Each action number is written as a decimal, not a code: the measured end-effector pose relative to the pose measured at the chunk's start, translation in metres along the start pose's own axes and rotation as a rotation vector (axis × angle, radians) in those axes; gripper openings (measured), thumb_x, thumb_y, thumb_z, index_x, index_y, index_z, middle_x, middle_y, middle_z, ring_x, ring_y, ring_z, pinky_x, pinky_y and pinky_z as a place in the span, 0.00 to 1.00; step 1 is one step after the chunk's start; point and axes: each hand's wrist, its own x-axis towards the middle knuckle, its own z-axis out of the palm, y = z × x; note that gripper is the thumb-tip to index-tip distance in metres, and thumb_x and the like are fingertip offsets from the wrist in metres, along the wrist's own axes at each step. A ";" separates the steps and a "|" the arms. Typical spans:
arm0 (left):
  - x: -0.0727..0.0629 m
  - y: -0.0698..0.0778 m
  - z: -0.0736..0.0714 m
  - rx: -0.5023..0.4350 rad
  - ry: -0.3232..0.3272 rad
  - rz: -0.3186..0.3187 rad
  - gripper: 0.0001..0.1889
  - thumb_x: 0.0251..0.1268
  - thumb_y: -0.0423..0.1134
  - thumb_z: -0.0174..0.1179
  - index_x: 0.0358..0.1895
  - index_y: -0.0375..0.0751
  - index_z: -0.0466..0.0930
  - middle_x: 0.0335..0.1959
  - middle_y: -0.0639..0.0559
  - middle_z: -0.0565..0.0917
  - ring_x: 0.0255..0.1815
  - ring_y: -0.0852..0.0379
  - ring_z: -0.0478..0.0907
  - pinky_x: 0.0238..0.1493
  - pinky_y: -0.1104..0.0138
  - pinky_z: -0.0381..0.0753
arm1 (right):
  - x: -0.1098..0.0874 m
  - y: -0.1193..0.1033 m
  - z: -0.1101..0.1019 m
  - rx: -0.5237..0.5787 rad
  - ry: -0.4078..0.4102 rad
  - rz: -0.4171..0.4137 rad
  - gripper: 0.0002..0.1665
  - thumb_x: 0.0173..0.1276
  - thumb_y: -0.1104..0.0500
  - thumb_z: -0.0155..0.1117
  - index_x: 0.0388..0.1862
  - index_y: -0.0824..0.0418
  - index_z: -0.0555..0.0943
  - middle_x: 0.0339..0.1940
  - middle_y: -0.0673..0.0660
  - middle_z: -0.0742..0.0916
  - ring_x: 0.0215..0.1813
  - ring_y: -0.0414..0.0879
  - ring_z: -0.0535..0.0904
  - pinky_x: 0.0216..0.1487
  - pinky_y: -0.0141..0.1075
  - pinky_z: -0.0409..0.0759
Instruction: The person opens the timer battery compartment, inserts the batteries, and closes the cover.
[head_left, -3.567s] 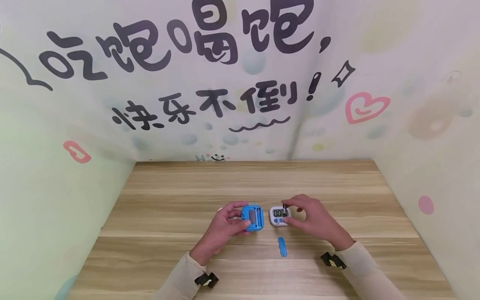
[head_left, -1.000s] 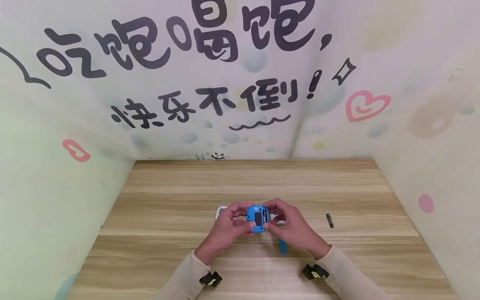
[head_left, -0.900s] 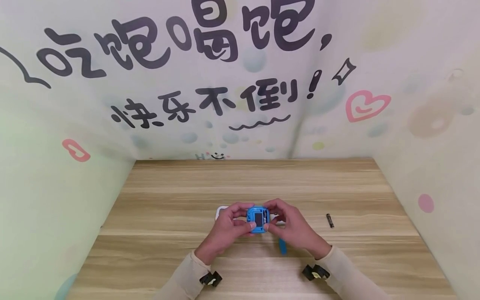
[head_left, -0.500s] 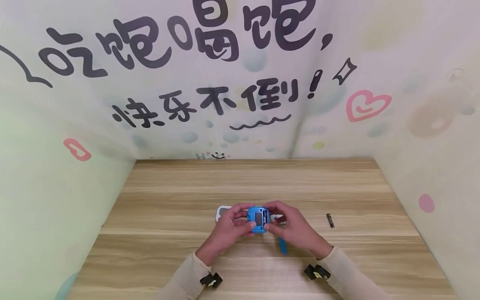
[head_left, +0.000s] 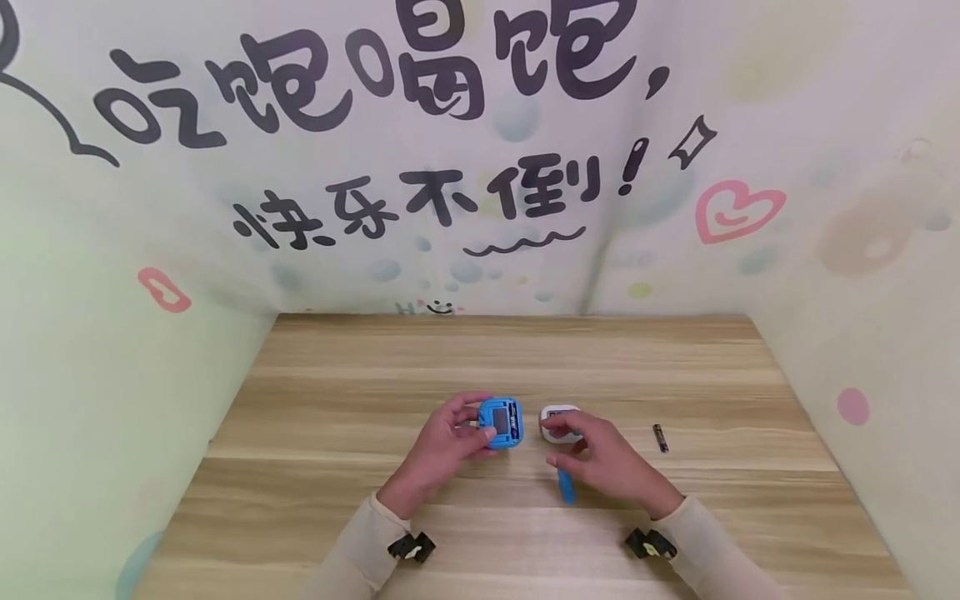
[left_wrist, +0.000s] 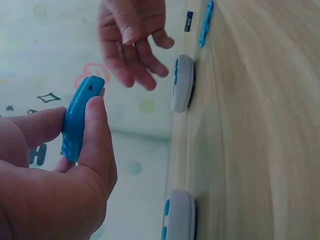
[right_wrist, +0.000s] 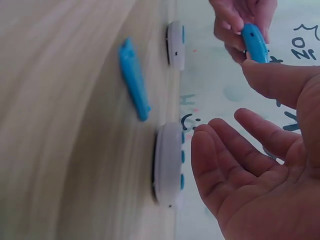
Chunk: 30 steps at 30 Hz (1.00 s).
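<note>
My left hand (head_left: 438, 442) holds a blue timer-like device (head_left: 501, 422) above the table, pinched between thumb and fingers. Its back faces up, with a grey rectangle in the middle and a dark battery (head_left: 515, 422) lying in the slot along the right side. My right hand (head_left: 603, 454) holds nothing; its fingers are loosely bent and spread over a white timer (left_wrist: 183, 82) with blue buttons. Below that timer lies a narrow blue battery cover (head_left: 566, 487), partly behind the right thumb in the head view.
Another white timer (left_wrist: 179, 215) stands on the wooden table near my left hand, hidden by it in the head view. A loose battery (head_left: 660, 437) lies to the right of my right hand. Printed walls (head_left: 480, 275) enclose the table.
Earlier, the right hand held a battery and the device's slot looked bare; then both hands held the device with a battery inside. Now the right hand has let go and moved right.
</note>
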 end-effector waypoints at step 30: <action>-0.009 0.002 -0.004 -0.023 -0.063 -0.007 0.31 0.75 0.31 0.64 0.77 0.37 0.65 0.58 0.37 0.78 0.50 0.53 0.86 0.60 0.43 0.87 | -0.024 0.006 0.011 -0.317 -0.182 0.185 0.30 0.57 0.48 0.86 0.52 0.56 0.82 0.47 0.47 0.80 0.47 0.42 0.75 0.50 0.37 0.83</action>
